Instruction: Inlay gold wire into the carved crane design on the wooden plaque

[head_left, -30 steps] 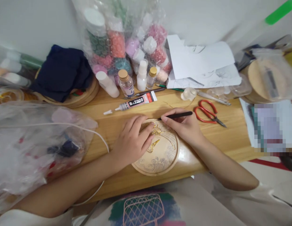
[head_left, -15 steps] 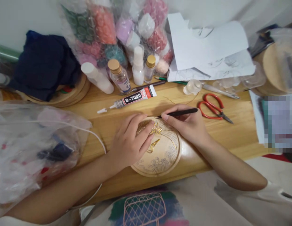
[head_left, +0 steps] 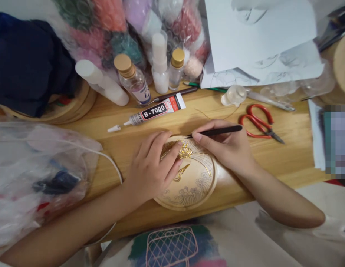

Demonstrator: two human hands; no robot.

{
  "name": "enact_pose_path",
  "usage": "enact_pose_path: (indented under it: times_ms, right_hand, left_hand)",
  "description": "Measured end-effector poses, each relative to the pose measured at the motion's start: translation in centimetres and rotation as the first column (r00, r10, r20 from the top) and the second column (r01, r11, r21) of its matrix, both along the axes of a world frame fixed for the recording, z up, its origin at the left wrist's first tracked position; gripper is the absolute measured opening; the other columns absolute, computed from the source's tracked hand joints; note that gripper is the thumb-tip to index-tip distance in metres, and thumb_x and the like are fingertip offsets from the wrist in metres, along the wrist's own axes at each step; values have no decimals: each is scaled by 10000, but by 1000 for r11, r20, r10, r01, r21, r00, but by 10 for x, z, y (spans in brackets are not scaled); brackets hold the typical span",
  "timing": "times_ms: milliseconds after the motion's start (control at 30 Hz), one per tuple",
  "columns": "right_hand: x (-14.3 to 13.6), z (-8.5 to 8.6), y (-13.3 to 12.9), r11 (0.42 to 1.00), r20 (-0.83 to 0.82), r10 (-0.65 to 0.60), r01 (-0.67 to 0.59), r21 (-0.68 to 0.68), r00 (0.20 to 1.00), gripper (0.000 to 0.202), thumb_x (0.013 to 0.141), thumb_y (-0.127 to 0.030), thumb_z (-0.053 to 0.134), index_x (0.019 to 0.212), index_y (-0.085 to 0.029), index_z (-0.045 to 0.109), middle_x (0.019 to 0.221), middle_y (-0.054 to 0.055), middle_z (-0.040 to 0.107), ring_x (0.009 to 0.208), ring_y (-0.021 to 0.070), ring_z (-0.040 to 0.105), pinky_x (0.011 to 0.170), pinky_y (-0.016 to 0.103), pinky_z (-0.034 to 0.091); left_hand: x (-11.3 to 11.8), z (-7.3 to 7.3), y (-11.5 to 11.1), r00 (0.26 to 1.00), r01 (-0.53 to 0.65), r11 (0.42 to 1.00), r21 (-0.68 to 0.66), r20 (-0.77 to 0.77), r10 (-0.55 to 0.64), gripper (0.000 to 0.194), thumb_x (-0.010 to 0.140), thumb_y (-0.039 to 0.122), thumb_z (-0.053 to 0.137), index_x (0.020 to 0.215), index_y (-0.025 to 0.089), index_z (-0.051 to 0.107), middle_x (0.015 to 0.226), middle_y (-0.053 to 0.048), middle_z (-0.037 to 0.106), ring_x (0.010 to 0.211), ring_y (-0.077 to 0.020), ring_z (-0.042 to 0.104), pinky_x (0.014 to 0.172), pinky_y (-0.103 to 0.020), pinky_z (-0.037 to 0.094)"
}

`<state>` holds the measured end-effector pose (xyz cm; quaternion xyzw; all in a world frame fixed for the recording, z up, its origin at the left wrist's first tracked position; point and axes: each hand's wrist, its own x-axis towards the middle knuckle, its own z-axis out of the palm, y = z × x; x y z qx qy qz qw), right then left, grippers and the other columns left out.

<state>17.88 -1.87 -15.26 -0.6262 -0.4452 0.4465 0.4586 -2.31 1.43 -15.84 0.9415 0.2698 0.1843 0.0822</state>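
A round wooden plate [head_left: 186,203] lies on the desk between my hands, bearing a line drawing of waves and feather-like lines. Gold wire [head_left: 186,152] outlines part of the drawing on it. My left hand [head_left: 154,163] rests over the plate's left side, fingers stretched out and fingertips on the surface, covering part of the design. Black tweezers [head_left: 224,130] are pinched in my right hand [head_left: 228,148]; their thin tip is at the plate's upper rim. Whether the tip grips anything is too small to tell.
Red-handled scissors [head_left: 258,124] lie to the right, near a small clear container [head_left: 233,95]. Beyond my hands are a B-7000 glue tube [head_left: 157,110], several bottles [head_left: 133,79], plastic-bagged materials [head_left: 111,22] and paper sheets [head_left: 261,37]. At left are a plastic bag [head_left: 50,148] and white cable [head_left: 112,159].
The camera view has shifted closer, so the items at the back look larger and nearer the frame's edges. My hands and the tweezers stay almost in place on the plate.
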Motion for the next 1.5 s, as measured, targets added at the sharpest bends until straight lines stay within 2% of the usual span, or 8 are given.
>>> enact_pose_path:
  times_ms: [167,367,800,933,1133,1300,1500]
  right_hand:
    - [-2,1,-1,999,16,-30,30,-33,999,151,745,-390,779,733,-262,701,734,13,720,644,175,670,565,321,566]
    - [-2,2,0,1000,4,-18,18,-6,1000,87,764,-289,769,711,-263,705,722,11,719,644,163,665,564,307,555]
    - [-1,1,-1,1000,28,-3,3,-5,1000,91,780,-290,763,727,-255,698,749,16,728,667,168,683,585,311,570]
    - [-1,0,0,1000,24,-7,7,21,1000,73,774,-229,760,729,-258,709,734,2,731,646,149,681,561,279,560]
    - [0,-2,0,997,8,-4,4,78,1000,135,757,-139,738,716,-267,724,695,-6,725,624,125,669,554,243,547]
    - [-2,-1,-1,999,-7,-41,41,36,999,68,742,-167,745,722,-224,713,700,-9,724,600,118,651,552,247,542]
    - [-2,-1,-1,998,2,-33,33,49,999,44,740,-183,746,724,-196,707,693,-5,722,591,106,644,549,228,534]
  left_hand:
    - [-1,1,-1,1000,3,1000,11,-27,-3,316,892,287,584,1165,134,616,1222,-187,592,1133,-325,559,897,-462,503]
    - [-1,1,-1,1000,6,998,66,-17,-4,323,890,285,591,1173,131,615,1212,-173,603,1116,-306,564,887,-442,510]
    - [1,-1,0,1000,8,1000,-16,24,-8,287,900,285,577,1132,123,624,1194,-176,584,1117,-305,552,921,-454,508]
    - [1,-2,1,998,21,999,-28,59,-20,296,885,271,599,1121,96,629,1195,-200,577,1103,-330,555,896,-479,514]
    - [-2,-1,2,992,-11,999,-31,126,14,318,875,230,584,1150,69,592,1096,-175,627,1040,-304,583,889,-466,510]
    - [-3,-1,1,989,19,999,32,143,-23,222,848,193,614,1048,96,631,1051,-152,647,1004,-291,593,856,-451,517]
    - [-3,-1,1,989,41,995,91,138,-53,194,848,195,620,1014,106,668,1009,-138,659,983,-278,594,825,-432,525]
